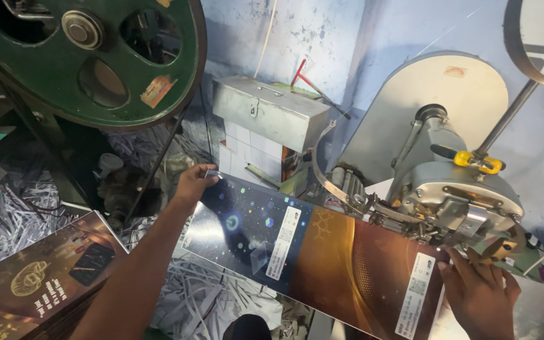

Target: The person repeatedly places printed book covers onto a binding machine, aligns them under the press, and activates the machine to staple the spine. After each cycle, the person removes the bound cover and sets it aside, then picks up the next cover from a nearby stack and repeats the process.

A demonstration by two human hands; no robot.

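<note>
A long glossy printed card sheet [322, 249], dark blue with star-like dots at one end and orange-brown at the other, lies tilted across the middle. My left hand [193, 182] pinches its far left corner. Near the lower right, my right hand [480, 296] rests on the sheet's other end, just under the metal head of a grey machine [461, 201]. The sheet's right end sits beneath that head.
A large green flywheel [89, 56] fills the upper left. A grey metal box [269, 110] stands at the back on white stacks. Shredded paper strips [209, 296] cover the floor. A stack of dark printed sheets [39, 277] lies lower left. A curved metal band [328, 179] feeds the machine.
</note>
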